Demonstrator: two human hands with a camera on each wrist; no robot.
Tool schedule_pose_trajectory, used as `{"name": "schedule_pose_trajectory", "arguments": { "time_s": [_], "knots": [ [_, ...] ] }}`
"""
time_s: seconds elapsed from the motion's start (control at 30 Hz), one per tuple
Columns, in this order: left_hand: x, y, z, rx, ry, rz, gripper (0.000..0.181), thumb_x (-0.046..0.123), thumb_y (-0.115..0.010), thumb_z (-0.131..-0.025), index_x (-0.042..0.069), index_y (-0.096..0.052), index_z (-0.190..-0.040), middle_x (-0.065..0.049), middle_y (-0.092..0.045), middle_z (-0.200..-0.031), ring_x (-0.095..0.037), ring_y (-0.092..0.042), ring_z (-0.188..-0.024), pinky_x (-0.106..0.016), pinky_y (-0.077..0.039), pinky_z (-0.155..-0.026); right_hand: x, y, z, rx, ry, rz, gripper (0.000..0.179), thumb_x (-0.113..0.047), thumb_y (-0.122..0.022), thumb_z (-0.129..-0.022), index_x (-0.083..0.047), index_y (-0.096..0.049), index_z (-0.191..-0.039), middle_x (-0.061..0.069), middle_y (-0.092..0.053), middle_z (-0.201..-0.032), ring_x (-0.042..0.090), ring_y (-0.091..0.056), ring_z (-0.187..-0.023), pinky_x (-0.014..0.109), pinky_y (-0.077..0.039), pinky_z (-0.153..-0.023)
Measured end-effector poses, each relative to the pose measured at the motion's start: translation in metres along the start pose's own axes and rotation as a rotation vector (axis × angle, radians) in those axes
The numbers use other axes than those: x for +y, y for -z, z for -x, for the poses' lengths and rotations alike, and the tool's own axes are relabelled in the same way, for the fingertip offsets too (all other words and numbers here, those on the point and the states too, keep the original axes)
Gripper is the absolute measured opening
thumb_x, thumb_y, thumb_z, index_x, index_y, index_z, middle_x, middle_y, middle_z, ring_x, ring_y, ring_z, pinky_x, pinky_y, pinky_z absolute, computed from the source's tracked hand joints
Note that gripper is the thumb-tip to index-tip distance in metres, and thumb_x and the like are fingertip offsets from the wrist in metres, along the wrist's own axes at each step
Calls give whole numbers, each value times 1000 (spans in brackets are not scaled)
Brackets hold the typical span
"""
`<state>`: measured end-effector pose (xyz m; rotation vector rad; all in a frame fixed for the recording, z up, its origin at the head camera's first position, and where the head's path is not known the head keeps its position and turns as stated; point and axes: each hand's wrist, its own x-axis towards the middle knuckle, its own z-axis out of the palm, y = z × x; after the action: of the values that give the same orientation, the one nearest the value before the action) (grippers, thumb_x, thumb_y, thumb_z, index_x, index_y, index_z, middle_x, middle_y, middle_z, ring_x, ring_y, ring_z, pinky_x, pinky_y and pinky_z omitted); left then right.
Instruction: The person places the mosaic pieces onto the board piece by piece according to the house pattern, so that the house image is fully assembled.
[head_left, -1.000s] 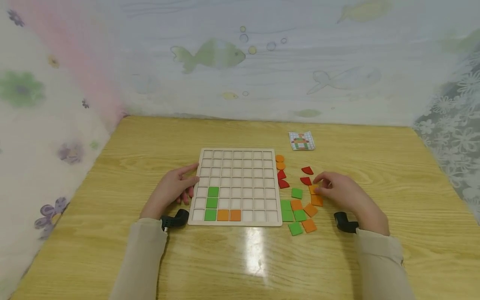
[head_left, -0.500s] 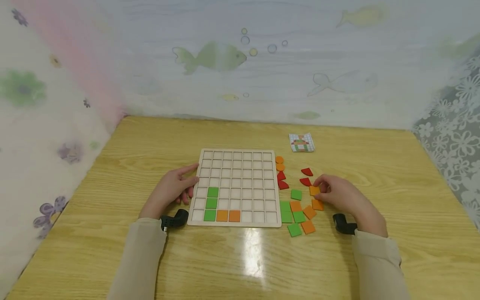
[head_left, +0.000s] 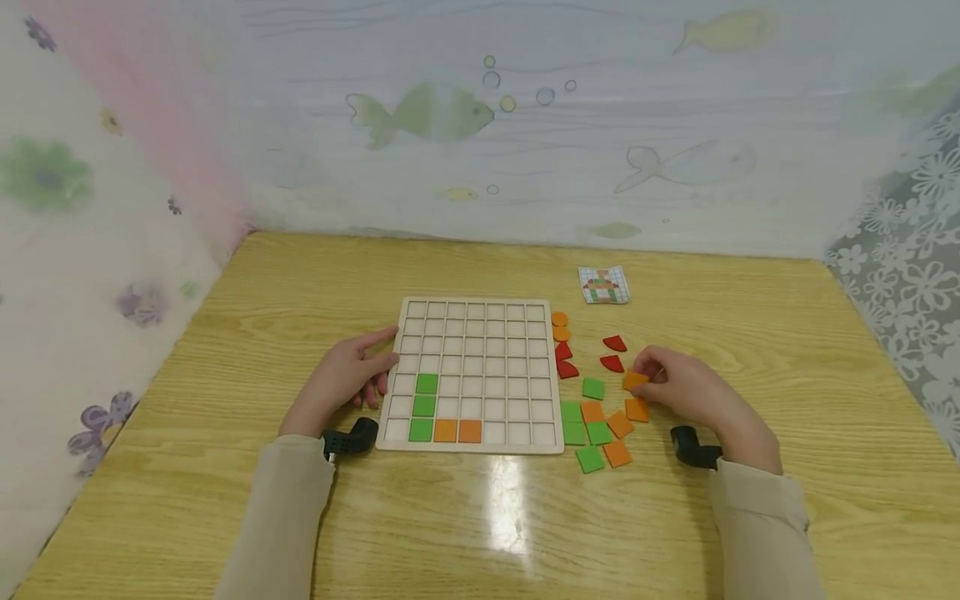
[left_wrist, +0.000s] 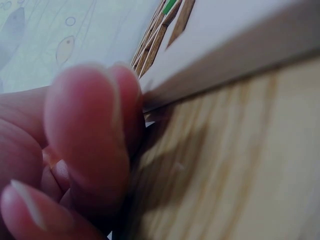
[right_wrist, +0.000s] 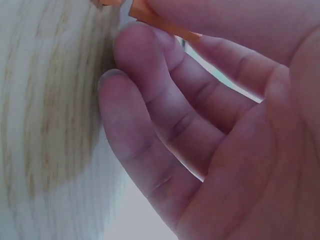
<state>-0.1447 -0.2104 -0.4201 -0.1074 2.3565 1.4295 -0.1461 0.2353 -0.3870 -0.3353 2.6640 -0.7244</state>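
Observation:
A pale wooden grid board (head_left: 495, 364) lies on the table, with several green and orange square tiles set in its lower left cells. My left hand (head_left: 341, 371) rests at the board's left side, thumb and index finger extended to its edge; in the left wrist view the fingertips (left_wrist: 85, 110) are right at the rim. My right hand (head_left: 686, 387) pinches an orange square tile (head_left: 635, 381) between thumb and fingers. The right wrist view shows that orange tile (right_wrist: 160, 20) edge-on between them, the other fingers curved close over the table.
Loose green tiles (head_left: 590, 459) and orange tiles (head_left: 617, 454) lie right of the board. Red quarter-circle pieces (head_left: 613, 363) and orange round pieces (head_left: 559, 319) lie farther back. A small printed pattern card (head_left: 603, 285) is behind them. Patterned cloth (head_left: 450, 167) hangs behind the table.
My right hand has shifted slightly right with the pinched orange tile, which now stands a little apart from the red piece beside it. My left hand stays at the board's edge.

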Motion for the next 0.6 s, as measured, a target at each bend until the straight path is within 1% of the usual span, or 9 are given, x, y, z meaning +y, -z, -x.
{"name": "schedule_pose_trajectory", "arguments": {
  "time_s": [0.13,0.23,0.37,0.47,0.6],
  "knots": [
    [1,0,0,4,-8,-4,53,40,-57,-86,39,-36,-134,-15,-60,-66,-25,-55,-47,-30,-42,-41,-3,3,1,13,22,-4,24,-25,-59,-86,-12,-57,-106,4,-56,-93,19,-50,-82,35,-41,-71],
    [1,0,-1,5,-17,-8,52,40,-57,-86,39,-36,-134,-15,-60,-66,-25,-55,-47,-31,-43,-41,-7,3,2,18,38,3,26,-25,-58,-87,-12,-57,-109,4,-56,-93,19,-50,-80,35,-41,-70],
    [-1,0,-1,4,-14,-1,52,40,-57,-86,38,-37,-134,-16,-60,-66,-25,-55,-47,-31,-42,-41,-14,0,2,24,56,30,26,-27,-57,-87,-14,-58,-110,2,-54,-87,17,-48,-76,32,-40,-67],
    [-2,-1,-1,3,-12,3,52,40,-57,-86,38,-37,-134,-16,-59,-66,-25,-55,-47,-31,-42,-41,-21,-4,0,18,82,21,28,-27,-57,-88,-14,-58,-112,0,-52,-83,17,-46,-73,30,-39,-65],
    [-2,-1,-1,8,-21,-4,52,41,-57,-86,38,-37,-134,-16,-59,-66,-26,-55,-47,-32,-43,-41,-32,-9,-3,3,121,6,28,-24,-57,-88,-13,-57,-113,0,-48,-74,15,-44,-65,29,-37,-58]
  ]
}}
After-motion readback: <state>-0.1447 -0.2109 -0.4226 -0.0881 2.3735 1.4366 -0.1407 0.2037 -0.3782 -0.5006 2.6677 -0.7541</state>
